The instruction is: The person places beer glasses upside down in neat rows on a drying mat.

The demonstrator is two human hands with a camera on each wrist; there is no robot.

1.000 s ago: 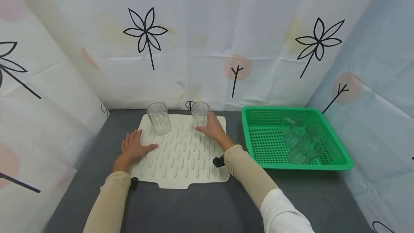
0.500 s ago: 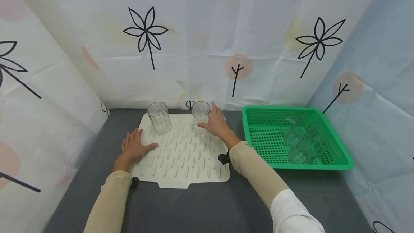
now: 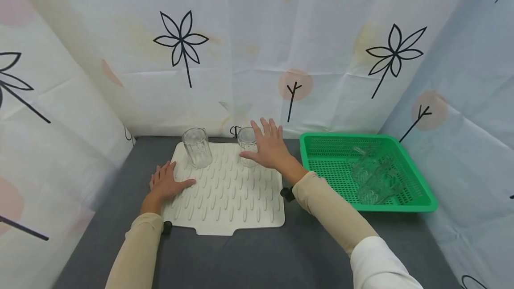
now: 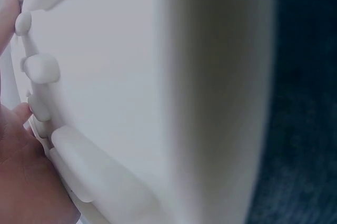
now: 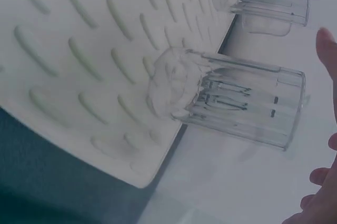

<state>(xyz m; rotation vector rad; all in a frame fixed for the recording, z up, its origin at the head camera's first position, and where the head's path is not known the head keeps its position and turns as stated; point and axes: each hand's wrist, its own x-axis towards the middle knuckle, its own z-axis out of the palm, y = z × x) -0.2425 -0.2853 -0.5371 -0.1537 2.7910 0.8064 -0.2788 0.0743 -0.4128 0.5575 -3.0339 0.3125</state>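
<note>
Two clear glass mugs stand upright on a cream ridged draining mat (image 3: 229, 204). The left mug (image 3: 197, 148) is near the mat's back left corner; the right mug (image 3: 246, 136) is near the back right. My right hand (image 3: 271, 148) is spread beside the right mug, partly covering it in the head view. In the right wrist view, a gap separates the fingers from that mug (image 5: 247, 103). My left hand (image 3: 164, 186) rests on the mat's left edge, fingers forward and thumb stretched inward. The left wrist view shows its palm (image 4: 31, 182) alongside the mat's raised ridges.
On the right is a green plastic basket (image 3: 385, 208) with glass mugs (image 3: 375, 186) lying in its right half. A dark grey cloth (image 3: 249, 262) covers the table. Patterned white curtains (image 3: 241, 57) enclose the back and sides.
My right hand has let go of the right mug, spread its fingers and drawn slightly away to the right. The mug stays in place. My left hand has not moved.
</note>
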